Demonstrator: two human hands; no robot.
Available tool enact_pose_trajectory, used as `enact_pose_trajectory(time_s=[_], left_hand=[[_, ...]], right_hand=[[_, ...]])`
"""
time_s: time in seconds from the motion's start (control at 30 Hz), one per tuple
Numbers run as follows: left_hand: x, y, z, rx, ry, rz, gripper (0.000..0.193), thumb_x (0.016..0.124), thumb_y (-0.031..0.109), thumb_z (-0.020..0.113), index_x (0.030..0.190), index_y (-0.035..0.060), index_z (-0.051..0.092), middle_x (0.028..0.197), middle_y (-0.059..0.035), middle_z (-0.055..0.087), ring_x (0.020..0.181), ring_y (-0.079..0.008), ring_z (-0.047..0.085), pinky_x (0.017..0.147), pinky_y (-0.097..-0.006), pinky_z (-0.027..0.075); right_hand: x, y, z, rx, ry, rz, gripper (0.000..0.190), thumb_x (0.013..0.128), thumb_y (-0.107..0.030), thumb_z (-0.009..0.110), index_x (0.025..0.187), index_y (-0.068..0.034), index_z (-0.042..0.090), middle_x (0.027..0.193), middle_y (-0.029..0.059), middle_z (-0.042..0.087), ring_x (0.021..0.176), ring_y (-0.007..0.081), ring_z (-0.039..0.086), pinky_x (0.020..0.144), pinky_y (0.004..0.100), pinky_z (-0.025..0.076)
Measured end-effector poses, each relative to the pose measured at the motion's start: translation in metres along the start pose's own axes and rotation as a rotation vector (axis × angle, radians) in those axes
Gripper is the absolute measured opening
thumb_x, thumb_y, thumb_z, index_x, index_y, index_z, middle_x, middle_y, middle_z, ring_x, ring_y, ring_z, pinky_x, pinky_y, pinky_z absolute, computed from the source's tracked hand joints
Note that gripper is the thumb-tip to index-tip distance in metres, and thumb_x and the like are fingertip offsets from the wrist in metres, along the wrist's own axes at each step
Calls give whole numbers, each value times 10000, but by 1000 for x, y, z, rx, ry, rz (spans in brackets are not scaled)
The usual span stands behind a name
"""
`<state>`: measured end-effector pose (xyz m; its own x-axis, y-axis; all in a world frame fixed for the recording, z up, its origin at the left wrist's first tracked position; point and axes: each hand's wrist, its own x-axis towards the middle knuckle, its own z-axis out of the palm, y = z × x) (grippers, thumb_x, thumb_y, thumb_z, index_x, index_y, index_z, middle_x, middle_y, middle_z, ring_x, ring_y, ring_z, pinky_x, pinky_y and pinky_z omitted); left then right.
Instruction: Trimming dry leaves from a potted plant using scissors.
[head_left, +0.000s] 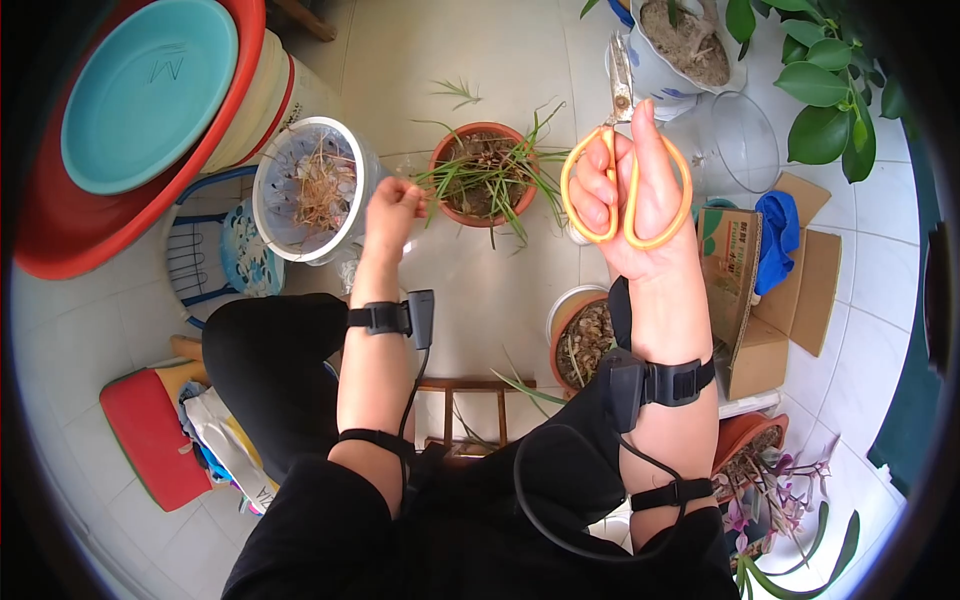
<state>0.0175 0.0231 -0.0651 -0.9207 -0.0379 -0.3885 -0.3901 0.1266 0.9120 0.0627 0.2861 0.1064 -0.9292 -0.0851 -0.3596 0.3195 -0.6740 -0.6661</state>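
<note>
My right hand (630, 195) holds scissors (621, 90) with yellow-orange handles, its fingers through the loops. The rusty blades point away from me and look closed or nearly so. A round terracotta-coloured pot (444, 208) with soil and long, thin green leaves (480, 176) stands on the floor between my hands. My left hand (394, 210) is at the pot's left side, its fingertips pinched together at the tip of a leaf; whether they grip it is not clear. Just left of that hand, a white-rimmed clear bucket (358, 187) holds dry brown plant stalks (322, 187).
Stacked red (150, 217) and turquoise basins (150, 97) stand at upper left. A cut leaf sprig (459, 91) lies on the tiles. On the right are a cardboard box (772, 300), a clear container (731, 146) and a white planter (660, 82). Another pot (585, 337) sits near my right knee.
</note>
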Motion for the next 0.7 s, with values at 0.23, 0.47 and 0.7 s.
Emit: enact_pose_trajectory(time_s=[0.23, 0.47, 0.7], left_hand=[[8, 60, -97, -75, 404, 208, 81, 849, 32, 590, 872, -21, 533, 753, -79, 617, 626, -128, 599, 578, -223, 516], [34, 53, -147, 569, 579, 94, 184, 824, 178, 647, 830, -6, 652, 693, -80, 662, 608, -118, 629, 597, -242, 490], [19, 29, -115, 1126, 652, 256, 298, 828, 323, 595, 819, 31, 654, 832, -179, 610, 846, -357, 568, 758, -441, 459]], right_hand=[[0, -1, 0, 39, -15, -10, 546, 896, -576, 404, 669, -81, 449, 495, -11, 341, 407, 115, 326, 388, 220, 258], [-2, -10, -10, 64, -32, -50, 552, 865, -594, 453, 656, -83, 466, 486, 2, 349, 403, 125, 344, 375, 226, 257], [-8, -21, -15, 97, -39, -84, 514, 913, -555, 385, 694, -93, 434, 514, -5, 340, 440, 116, 327, 405, 216, 270]])
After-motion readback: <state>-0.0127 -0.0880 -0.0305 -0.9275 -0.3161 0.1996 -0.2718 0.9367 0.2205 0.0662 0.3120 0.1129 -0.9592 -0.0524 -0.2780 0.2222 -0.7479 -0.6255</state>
